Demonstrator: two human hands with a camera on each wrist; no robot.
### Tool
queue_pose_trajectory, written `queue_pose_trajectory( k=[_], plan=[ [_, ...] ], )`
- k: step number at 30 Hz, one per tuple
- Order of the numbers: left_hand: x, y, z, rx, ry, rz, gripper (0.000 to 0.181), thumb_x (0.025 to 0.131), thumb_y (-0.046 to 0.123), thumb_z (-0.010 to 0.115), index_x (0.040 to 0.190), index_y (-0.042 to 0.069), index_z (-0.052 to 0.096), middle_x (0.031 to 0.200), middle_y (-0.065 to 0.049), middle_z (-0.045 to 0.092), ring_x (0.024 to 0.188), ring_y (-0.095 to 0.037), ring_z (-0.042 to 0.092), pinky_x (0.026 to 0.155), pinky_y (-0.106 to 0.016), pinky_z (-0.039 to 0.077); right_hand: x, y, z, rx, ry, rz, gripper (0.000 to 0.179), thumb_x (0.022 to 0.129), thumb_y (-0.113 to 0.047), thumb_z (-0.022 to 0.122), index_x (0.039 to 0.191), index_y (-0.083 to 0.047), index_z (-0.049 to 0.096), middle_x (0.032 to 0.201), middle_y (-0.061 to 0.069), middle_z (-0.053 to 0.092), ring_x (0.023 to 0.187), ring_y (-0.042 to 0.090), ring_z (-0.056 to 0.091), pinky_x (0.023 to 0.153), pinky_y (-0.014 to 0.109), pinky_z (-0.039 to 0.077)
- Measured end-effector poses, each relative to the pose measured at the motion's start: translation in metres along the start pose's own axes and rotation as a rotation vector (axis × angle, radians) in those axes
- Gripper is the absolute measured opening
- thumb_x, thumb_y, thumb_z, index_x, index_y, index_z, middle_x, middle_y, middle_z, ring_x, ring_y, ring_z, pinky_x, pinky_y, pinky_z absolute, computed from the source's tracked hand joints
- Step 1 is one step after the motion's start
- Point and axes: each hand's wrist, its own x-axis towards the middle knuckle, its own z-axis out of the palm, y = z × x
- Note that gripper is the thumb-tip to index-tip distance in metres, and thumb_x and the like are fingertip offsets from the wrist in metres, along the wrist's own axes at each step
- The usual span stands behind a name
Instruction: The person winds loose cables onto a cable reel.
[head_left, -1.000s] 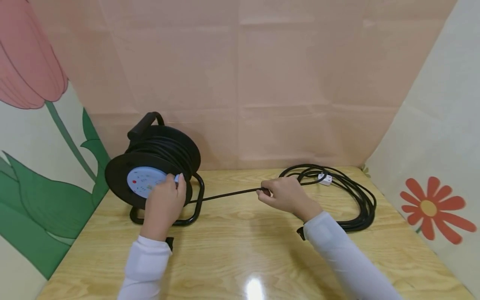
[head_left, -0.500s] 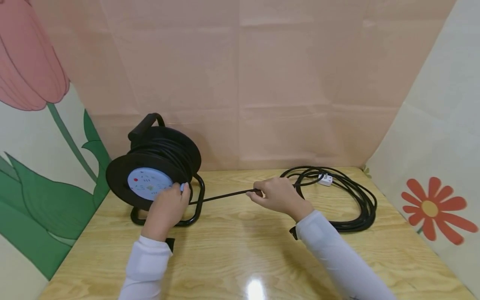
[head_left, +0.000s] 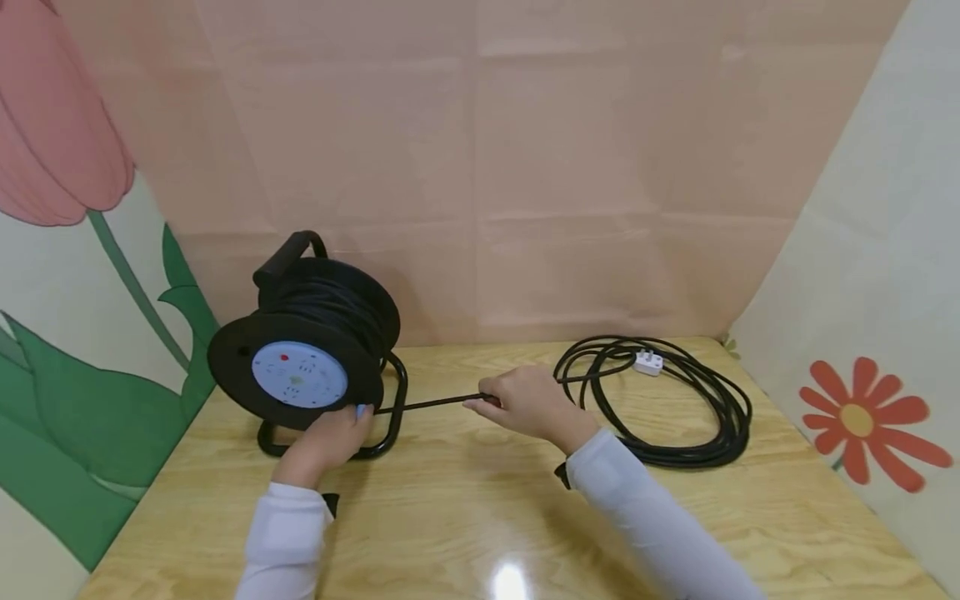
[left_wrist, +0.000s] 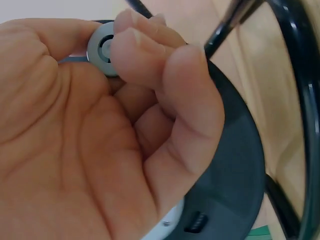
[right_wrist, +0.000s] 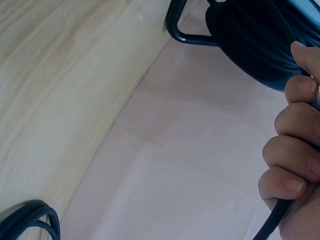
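A black cable reel with a light blue socket face stands on its tubular frame at the left. My left hand is at the lower right of its front disc, fingers curled around the small crank knob, whose round grey end shows in the left wrist view. Between the reel and my right hand runs a taut black cable. In the right wrist view, my right fingers wrap round this cable, which comes out below the little finger. Cable is wound thickly on the drum.
A loose coil of the same cable lies on the wooden table at the right, with a white plug on its inner edge. A pinkish backdrop rises behind; flower-painted panels flank both sides.
The crank knob and my left hand have gone down along the disc as the reel's face turned. My right hand has come left, nearer the reel, with the cable in its grip.
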Motion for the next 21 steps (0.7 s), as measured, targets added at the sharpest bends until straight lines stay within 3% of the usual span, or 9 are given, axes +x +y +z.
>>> queue_pose_trajectory(
  k=[3, 8, 14, 21],
  plan=[
    [-0.001, -0.004, 0.002, -0.01, -0.009, -0.017, 0.061, 0.101, 0.041, 0.021, 0.132, -0.007, 0.044, 0.114, -0.02, 0.061, 0.112, -0.037, 0.049, 0.096, -0.054, 0.041, 0.001, -0.004, 0.004, 0.015, 0.013, -0.016, 0.044, 0.09, -0.051, 0.053, 0.057, -0.027, 0.037, 0.043, -0.014, 0.027, 0.037, 0.0, 0.025, 0.036, 0.021, 0.019],
    [-0.003, -0.006, 0.001, -0.024, -0.021, -0.028, 0.058, 0.101, 0.04, 0.023, 0.126, -0.005, 0.05, 0.094, -0.011, 0.066, 0.104, -0.032, 0.054, 0.091, -0.052, 0.044, 0.001, -0.009, 0.008, 0.031, -0.008, -0.014, 0.043, 0.091, -0.05, 0.052, 0.058, -0.026, 0.038, 0.043, -0.014, 0.027, 0.037, 0.0, 0.025, 0.036, 0.02, 0.018],
    [-0.004, -0.011, 0.0, -0.021, -0.034, -0.039, 0.056, 0.101, 0.04, 0.022, 0.108, -0.003, 0.058, 0.079, -0.007, 0.061, 0.085, -0.026, 0.056, 0.081, -0.048, 0.046, -0.003, -0.008, 0.009, 0.079, -0.059, -0.007, 0.041, 0.093, -0.051, 0.048, 0.061, -0.026, 0.04, 0.045, -0.013, 0.03, 0.038, 0.001, 0.026, 0.036, 0.02, 0.019],
    [-0.001, -0.024, 0.003, -0.048, -0.062, -0.062, 0.061, 0.102, 0.039, 0.02, 0.075, 0.0, 0.058, 0.056, -0.004, 0.048, 0.054, -0.02, 0.046, 0.065, -0.037, 0.043, -0.033, 0.009, 0.009, 0.089, -0.071, 0.059, 0.04, 0.092, -0.053, 0.048, 0.062, -0.027, 0.04, 0.045, -0.015, 0.031, 0.038, -0.002, 0.027, 0.036, 0.018, 0.022]
  ],
)
